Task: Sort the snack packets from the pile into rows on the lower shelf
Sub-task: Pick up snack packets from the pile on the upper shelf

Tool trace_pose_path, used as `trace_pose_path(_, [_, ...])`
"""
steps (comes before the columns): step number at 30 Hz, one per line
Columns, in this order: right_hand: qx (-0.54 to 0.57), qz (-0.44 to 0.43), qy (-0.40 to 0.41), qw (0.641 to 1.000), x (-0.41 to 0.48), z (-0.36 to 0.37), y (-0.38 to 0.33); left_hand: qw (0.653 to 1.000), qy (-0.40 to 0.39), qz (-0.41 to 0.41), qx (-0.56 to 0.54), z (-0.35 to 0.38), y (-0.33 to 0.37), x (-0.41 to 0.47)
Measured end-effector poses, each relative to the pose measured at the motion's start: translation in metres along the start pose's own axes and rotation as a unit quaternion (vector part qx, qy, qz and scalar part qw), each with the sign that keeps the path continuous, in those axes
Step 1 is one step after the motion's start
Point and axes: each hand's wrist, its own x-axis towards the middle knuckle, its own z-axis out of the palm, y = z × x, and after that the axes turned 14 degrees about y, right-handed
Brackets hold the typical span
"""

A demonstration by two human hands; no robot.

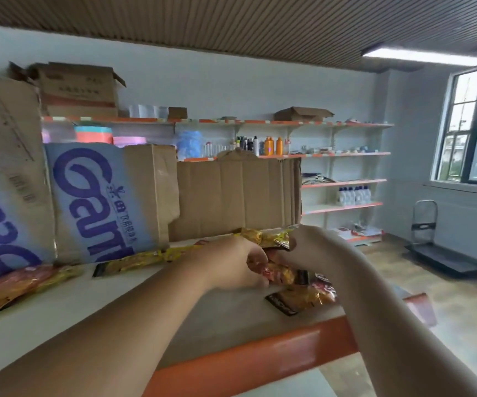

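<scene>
Both hands meet over the pile. The left hand [231,265] curls its fingers round a red-and-yellow packet [281,275], and the right hand [306,250] grips the yellow packets [266,237] just behind it. The pile lies at the right end of the pale shelf [117,305], near its orange edge. More loose packets [134,262] trail leftward before cardboard boxes [237,196]. Beyond are wall shelves [343,181] with bottles, a window [472,124] and a trolley [438,253].

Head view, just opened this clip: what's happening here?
A person is sorting at a white shelf with an orange front edge. The left hand and right hand meet over a small pile of snack packets near its right end, both gripping packets from it. Other packets lie spread leftward along the shelf in front of the cardboard boxes; no tidy rows yet.
</scene>
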Motion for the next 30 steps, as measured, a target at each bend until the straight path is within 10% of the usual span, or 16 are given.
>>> trace_pose_path(30, [0.116, -0.105, -0.039, 0.987, -0.024, 0.001, 0.012, 0.986, -0.020, -0.078, 0.146, -0.022, 0.000, -0.025])
